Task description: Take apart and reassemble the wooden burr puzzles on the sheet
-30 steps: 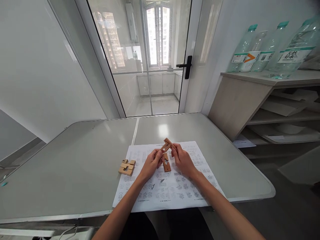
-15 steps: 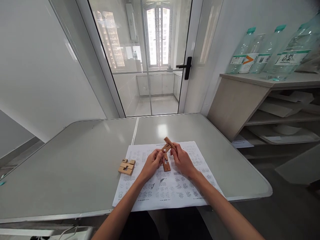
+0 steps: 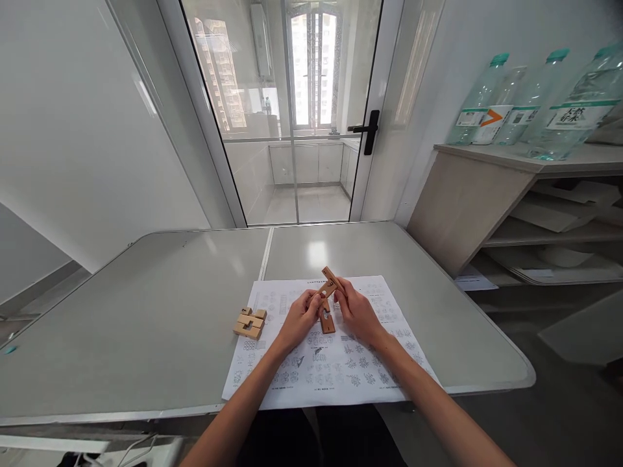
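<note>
Both my hands meet over a printed paper sheet (image 3: 341, 370) on a grey table (image 3: 146, 324). My left hand (image 3: 300, 320) pinches the near end of a crossed pair of notched wooden puzzle pieces (image 3: 326, 299). My right hand (image 3: 354, 311) pinches the upper piece, which sticks up and away at a slant. The lower piece points down toward the sheet. A small stack of other wooden puzzle pieces (image 3: 250, 322) lies at the sheet's left edge, a hand's width from my left hand.
A glass door with a black handle (image 3: 368, 130) stands behind the table. On the right a wooden shelf unit (image 3: 487, 194) carries large water bottles (image 3: 535, 97) on top and papers on its shelves. The table's rounded front right corner (image 3: 528, 376) is near.
The pieces in my hands have shifted slightly, the upper one tilting a little more upright. The view has drifted slightly rightward. The stack on the left has not moved.
</note>
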A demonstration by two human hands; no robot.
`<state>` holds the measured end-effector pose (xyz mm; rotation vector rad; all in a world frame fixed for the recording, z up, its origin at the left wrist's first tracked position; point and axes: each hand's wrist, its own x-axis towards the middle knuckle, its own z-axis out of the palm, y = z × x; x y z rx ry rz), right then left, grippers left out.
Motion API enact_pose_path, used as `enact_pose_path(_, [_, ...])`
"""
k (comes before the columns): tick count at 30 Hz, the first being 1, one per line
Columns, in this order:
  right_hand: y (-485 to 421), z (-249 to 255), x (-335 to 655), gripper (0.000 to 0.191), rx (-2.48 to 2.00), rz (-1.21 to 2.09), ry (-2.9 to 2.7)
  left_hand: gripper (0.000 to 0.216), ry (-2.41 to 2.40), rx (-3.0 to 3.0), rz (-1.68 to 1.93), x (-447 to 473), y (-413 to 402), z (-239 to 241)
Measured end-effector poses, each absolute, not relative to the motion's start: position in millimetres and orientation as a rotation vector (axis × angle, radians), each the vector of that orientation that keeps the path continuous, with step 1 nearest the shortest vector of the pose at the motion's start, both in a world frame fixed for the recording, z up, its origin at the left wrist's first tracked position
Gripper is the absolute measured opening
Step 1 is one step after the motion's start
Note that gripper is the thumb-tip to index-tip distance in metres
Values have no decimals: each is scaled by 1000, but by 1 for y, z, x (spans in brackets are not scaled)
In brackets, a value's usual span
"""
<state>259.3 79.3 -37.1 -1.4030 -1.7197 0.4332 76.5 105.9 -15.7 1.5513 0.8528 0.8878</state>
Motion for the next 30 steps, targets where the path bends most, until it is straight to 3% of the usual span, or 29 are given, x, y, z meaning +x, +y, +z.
enact_pose_path(30, [78, -47, 261, 52, -1251, 364, -1779, 38, 925, 1584, 916, 75, 105, -19])
